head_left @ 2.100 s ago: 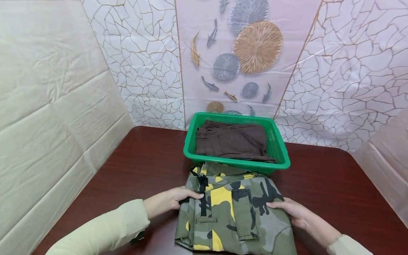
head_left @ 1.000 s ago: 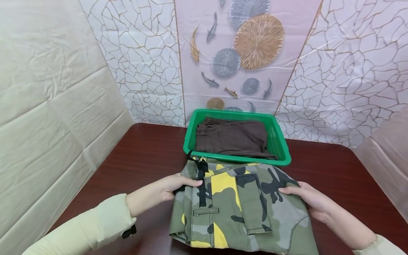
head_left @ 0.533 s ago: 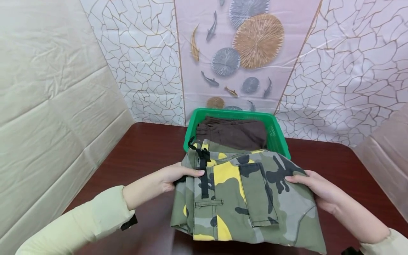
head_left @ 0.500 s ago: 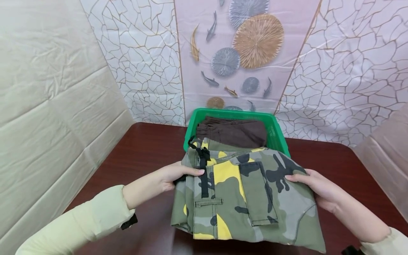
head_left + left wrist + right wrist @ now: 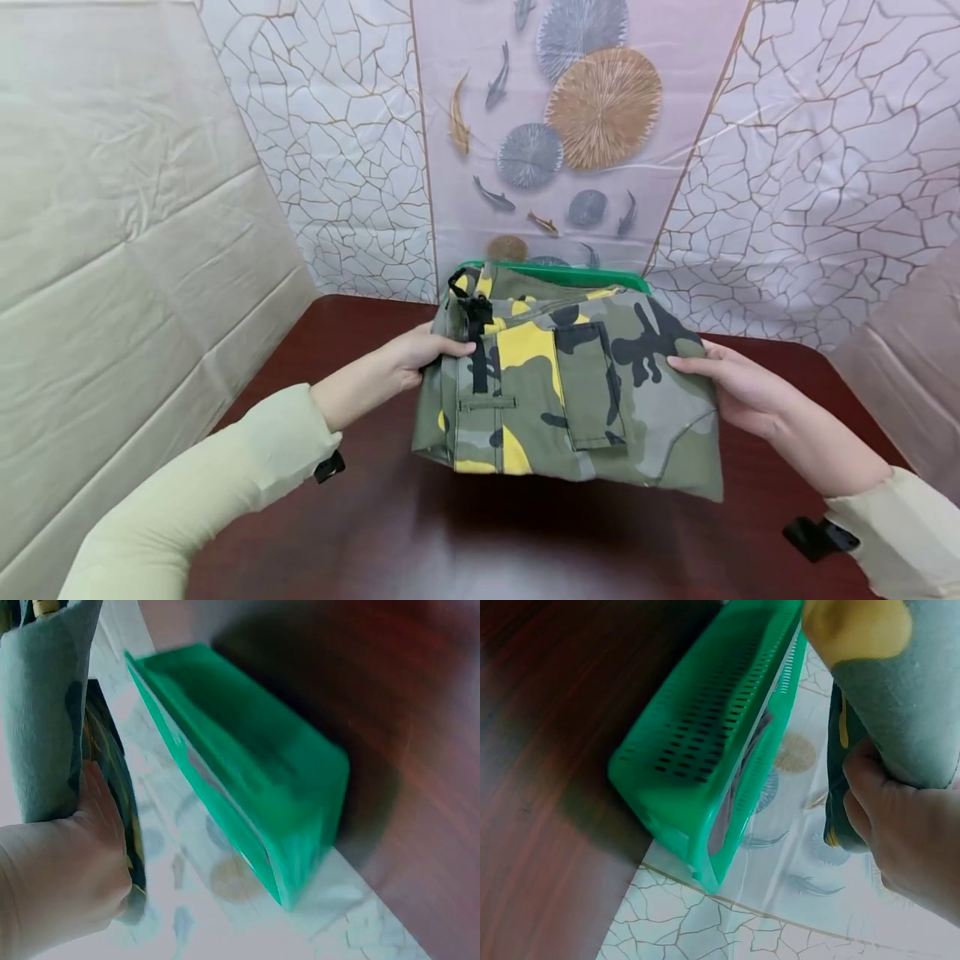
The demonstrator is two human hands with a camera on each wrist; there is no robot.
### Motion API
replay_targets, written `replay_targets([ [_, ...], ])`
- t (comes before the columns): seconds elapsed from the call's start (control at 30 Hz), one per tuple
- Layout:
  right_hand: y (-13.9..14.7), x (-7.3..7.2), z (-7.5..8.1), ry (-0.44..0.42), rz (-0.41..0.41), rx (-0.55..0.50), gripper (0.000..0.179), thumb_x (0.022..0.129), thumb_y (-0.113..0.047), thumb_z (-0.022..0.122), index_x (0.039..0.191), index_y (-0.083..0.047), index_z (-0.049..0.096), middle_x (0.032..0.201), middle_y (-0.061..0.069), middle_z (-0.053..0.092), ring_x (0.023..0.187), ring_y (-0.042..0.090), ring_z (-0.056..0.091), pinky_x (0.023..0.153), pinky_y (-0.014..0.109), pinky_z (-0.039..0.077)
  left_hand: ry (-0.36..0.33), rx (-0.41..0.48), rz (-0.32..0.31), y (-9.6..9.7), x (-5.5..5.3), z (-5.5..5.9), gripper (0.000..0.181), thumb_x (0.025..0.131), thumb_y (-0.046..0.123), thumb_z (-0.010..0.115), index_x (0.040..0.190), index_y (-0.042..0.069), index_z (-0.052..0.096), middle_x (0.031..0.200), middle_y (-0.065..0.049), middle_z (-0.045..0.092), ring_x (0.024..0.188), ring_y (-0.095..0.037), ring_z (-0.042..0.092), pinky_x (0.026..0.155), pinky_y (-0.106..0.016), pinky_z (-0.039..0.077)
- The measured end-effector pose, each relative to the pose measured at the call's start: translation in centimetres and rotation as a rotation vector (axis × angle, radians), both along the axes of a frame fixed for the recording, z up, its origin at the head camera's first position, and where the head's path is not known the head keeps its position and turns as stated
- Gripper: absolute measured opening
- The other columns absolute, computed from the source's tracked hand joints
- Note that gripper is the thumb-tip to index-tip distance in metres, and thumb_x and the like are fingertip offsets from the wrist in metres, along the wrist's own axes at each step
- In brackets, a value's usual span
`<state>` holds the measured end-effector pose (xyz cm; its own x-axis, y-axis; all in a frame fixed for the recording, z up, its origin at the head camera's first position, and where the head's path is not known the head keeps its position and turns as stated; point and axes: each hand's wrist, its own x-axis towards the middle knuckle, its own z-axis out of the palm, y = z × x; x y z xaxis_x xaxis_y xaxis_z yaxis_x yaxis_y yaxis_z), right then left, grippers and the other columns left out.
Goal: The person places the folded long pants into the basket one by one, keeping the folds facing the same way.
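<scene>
Folded camouflage trousers (image 5: 532, 392) in green, grey, black and yellow, with a black buckled strap, hang in the air between my two hands. My left hand (image 5: 423, 354) grips their left side, thumb on the front by the strap. On the opposite side my right hand (image 5: 738, 387) pinches the cloth, thumb in front, fingers behind. In the head view the trousers hide most of a green plastic basket (image 5: 600, 277). Both wrist views show the trousers raised above the basket's rim. A strip of folded cloth (image 5: 739, 772) shows inside the basket in the right wrist view.
The dark red-brown table (image 5: 360, 517) lies under everything. Behind it hangs a patterned curtain (image 5: 360, 167) with fish and round motifs. A pale cloth wall (image 5: 112, 292) stands at the left. Black straps (image 5: 817, 537) hang at the sleeves.
Both hands have lifted the camouflage trousers from in front of the basket and carried them up and forward. They now cover the brown garment and most of the basket in the head view.
</scene>
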<state>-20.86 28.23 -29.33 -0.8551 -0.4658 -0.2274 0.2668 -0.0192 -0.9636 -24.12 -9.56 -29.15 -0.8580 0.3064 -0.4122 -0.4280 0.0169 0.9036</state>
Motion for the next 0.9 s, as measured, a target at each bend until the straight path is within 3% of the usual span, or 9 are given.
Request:
replay_targets([
  [0.1,-0.5,-1.0,0.2,0.014,-0.035,-0.003,0.020,0.099,-0.009,0.045,0.108,-0.023,0.057,0.096,-0.006,0.071,0.086,0.009,0.068,0.075,0.026,0.055,0.029,-0.039,0.040,0.1,-1.7,0.4,0.053,0.092,0.003,0.057,0.141,0.009,0.038,0.098,-0.008,0.064,0.067,-0.012,0.066,0.076,-0.031,0.057],
  [0.2,-0.9,-2.4,0.6,0.003,-0.112,0.006,0.016,0.097,-0.009,0.050,0.104,-0.022,0.056,0.090,-0.006,0.071,0.080,0.008,0.068,0.071,0.024,0.055,0.055,-0.075,0.059,0.5,-3.2,0.8,0.056,0.092,0.003,0.057,0.143,0.012,0.035,0.117,-0.015,0.061,0.072,-0.012,0.065,0.084,-0.033,0.055],
  [0.33,-1.3,-4.6,1.3,0.001,-0.191,0.098,0.016,0.095,-0.010,0.055,0.105,-0.021,0.049,0.081,-0.010,0.069,0.073,0.005,0.066,0.067,0.021,0.054,0.124,-0.118,0.073,1.4,-5.1,1.3,0.062,0.092,0.001,0.057,0.146,0.016,0.030,0.135,-0.018,0.051,0.100,-0.025,0.064,0.097,-0.038,0.049],
  [0.43,-1.4,-6.2,1.8,0.029,-0.215,0.216,0.019,0.095,-0.012,0.054,0.109,-0.021,0.044,0.077,-0.015,0.066,0.070,0.001,0.064,0.067,0.018,0.053,0.175,-0.159,0.099,2.1,-6.7,1.5,0.065,0.090,-0.001,0.058,0.147,0.016,0.030,0.140,-0.015,0.047,0.120,-0.031,0.054,0.102,-0.040,0.046],
  [0.53,-1.6,-7.9,2.0,0.088,-0.233,0.329,0.035,0.097,-0.013,0.052,0.130,-0.013,0.041,0.074,-0.021,0.061,0.070,-0.004,0.060,0.068,0.015,0.051,0.215,-0.194,0.137,2.7,-8.3,1.4,0.068,0.089,-0.001,0.060,0.147,0.015,0.030,0.142,-0.014,0.044,0.125,-0.032,0.050,0.103,-0.041,0.044],
  [0.67,-1.9,-9.9,1.4,0.149,-0.265,0.436,0.062,0.097,-0.012,0.048,0.149,0.003,0.017,0.072,-0.025,0.054,0.068,-0.008,0.057,0.069,0.014,0.050,0.268,-0.228,0.155,3.0,-10.2,0.5,0.066,0.089,0.001,0.062,0.147,0.014,0.033,0.144,-0.014,0.042,0.128,-0.032,0.047,0.107,-0.044,0.040],
  [0.77,-2.1,-10.9,0.4,0.153,-0.297,0.483,0.063,0.097,-0.011,0.048,0.149,0.005,0.015,0.083,-0.016,0.056,0.066,-0.008,0.056,0.069,0.014,0.050,0.288,-0.249,0.162,3.1,-11.1,-0.6,0.064,0.089,0.002,0.062,0.146,0.013,0.034,0.145,-0.014,0.041,0.130,-0.032,0.044,0.109,-0.044,0.037],
  [0.83,-2.2,-11.5,-0.2,0.166,-0.320,0.524,0.062,0.097,-0.013,0.048,0.149,0.004,0.017,0.103,0.000,0.058,0.066,-0.009,0.053,0.070,0.014,0.048,0.297,-0.258,0.178,3.3,-11.8,-1.5,0.062,0.089,0.003,0.062,0.144,0.012,0.036,0.144,-0.013,0.043,0.130,-0.031,0.044,0.110,-0.043,0.036],
  [0.9,-2.3,-11.9,-0.7,0.189,-0.344,0.565,0.059,0.098,-0.013,0.047,0.148,0.004,0.020,0.123,0.016,0.049,0.068,-0.008,0.050,0.073,0.016,0.046,0.318,-0.269,0.205,3.6,-12.7,-2.5,0.061,0.088,0.003,0.063,0.143,0.013,0.038,0.143,-0.012,0.044,0.130,-0.030,0.045,0.108,-0.042,0.038],
])
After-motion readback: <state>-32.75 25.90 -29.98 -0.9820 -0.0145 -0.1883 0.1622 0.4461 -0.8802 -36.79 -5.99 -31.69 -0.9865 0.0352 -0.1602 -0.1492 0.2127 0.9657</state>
